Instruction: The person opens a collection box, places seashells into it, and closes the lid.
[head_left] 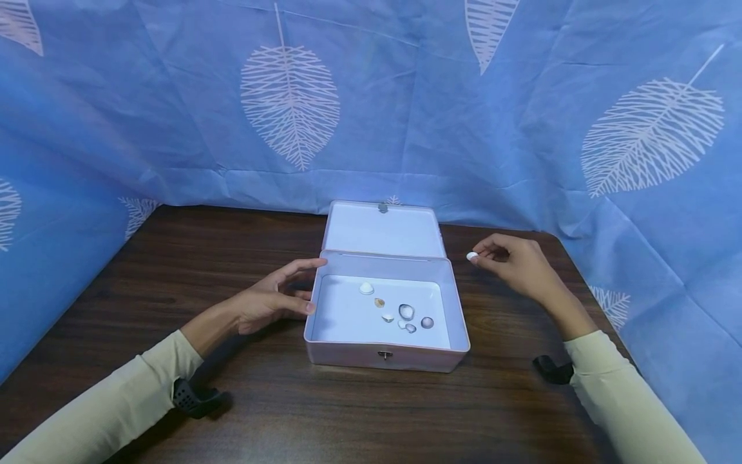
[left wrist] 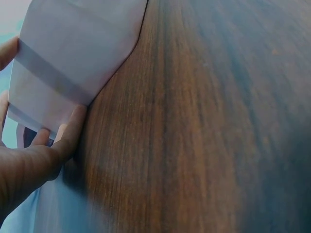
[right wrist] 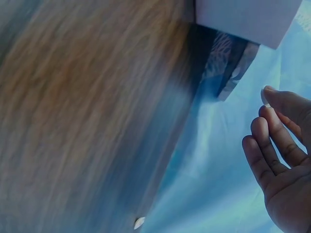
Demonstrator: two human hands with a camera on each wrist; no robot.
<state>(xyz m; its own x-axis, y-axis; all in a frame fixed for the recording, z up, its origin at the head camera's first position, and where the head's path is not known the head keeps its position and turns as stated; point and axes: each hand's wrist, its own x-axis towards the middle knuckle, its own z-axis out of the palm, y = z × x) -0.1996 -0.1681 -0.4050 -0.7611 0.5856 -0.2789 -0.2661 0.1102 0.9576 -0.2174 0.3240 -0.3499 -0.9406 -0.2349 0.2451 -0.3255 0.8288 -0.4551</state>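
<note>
A metal box stands with its lid tipped back. Inside it lie several small seashells, among them a white shell, an orange-brown shell and a purplish shell. My left hand rests against the box's left side, fingers spread, thumb and index fingertips at the rim; the left wrist view has this hand along the outer wall. Right of the lid, my right hand pinches a white shell between thumb and fingertips. That pinched shell appears edge-on in the right wrist view.
Beneath the box is a dark wooden table. Another small pale shell lies near the table's edge in the right wrist view. A blue leaf-patterned cloth hangs behind and beside the table, close behind the lid.
</note>
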